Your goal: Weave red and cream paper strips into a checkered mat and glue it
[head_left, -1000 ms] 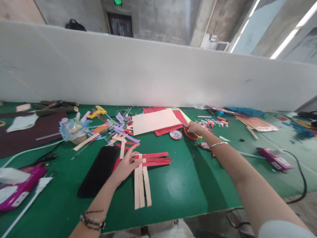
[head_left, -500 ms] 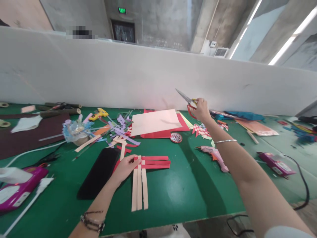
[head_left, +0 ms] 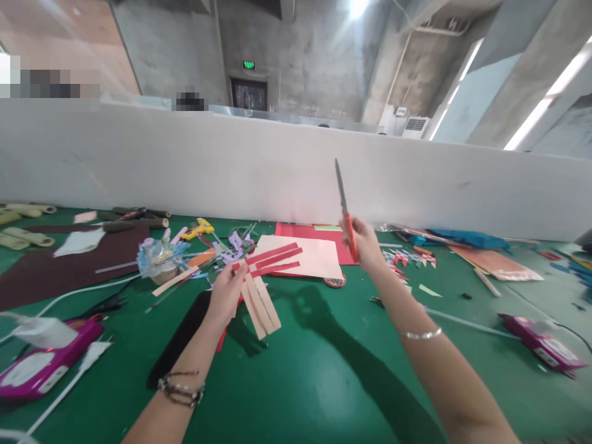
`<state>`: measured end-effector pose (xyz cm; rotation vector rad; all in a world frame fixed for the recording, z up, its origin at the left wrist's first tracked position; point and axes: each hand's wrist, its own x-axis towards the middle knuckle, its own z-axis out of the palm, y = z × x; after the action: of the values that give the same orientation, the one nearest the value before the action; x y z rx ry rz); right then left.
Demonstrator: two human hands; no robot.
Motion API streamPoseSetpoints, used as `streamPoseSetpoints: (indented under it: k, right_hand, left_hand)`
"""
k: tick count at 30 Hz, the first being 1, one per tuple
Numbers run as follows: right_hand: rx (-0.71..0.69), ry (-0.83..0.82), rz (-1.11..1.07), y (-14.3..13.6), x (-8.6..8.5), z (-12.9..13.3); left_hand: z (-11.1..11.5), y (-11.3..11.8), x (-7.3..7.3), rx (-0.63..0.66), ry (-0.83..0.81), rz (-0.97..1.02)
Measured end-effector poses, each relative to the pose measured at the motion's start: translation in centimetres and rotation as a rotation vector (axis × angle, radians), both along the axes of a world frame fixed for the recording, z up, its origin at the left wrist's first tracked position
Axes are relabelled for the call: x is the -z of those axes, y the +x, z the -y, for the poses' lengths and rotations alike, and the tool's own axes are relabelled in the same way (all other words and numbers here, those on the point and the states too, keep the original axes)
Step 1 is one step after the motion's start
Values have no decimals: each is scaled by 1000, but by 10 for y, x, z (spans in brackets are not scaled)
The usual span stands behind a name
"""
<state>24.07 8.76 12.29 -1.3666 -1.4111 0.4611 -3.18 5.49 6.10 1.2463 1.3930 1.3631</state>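
Note:
My left hand (head_left: 227,290) pinches the corner of woven paper strips (head_left: 261,302), raised off the green table. The red strips fan out to the right and the cream ones hang down toward me. My right hand (head_left: 363,242) is closed around the red-handled scissors (head_left: 349,216), held up with the blades pointing upward. Whether the blades are fully together is hard to make out. Behind the woven piece lie a cream paper sheet (head_left: 314,256) and red paper (head_left: 345,245). A small round dish (head_left: 335,281) touches the sheet's near edge.
A black phone-like slab (head_left: 178,342) lies under my left forearm. Purple paper scraps (head_left: 237,245), a yellow glue gun (head_left: 198,229) and a blue-wrapped bundle (head_left: 161,259) sit at the left. Magenta power strips (head_left: 50,357) with cables flank both sides. A white partition (head_left: 277,166) stands behind.
My left hand has lifted the woven strips off the table and tilted them. My right hand has turned the scissors from pointing left to pointing up. The view has tipped upward.

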Motion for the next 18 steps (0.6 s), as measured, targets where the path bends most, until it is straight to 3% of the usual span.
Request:
streamPoseSetpoints:
  k: [3, 6, 11, 18]
  right_hand:
    - [-274, -54, -116, -34, 26, 34]
    - [-389, -144, -44, -58, 55, 59]
    - [-329, -161, 282, -63, 87, 76]
    - [-247, -173, 521, -48, 101, 86]
  left_hand:
    - [-10, 1, -3, -44, 51, 217]
    - [-11, 5, 2, -9, 57, 345]
    - [-1, 14, 17, 145, -11, 530]
    - [8, 17, 20, 225, -110, 764]
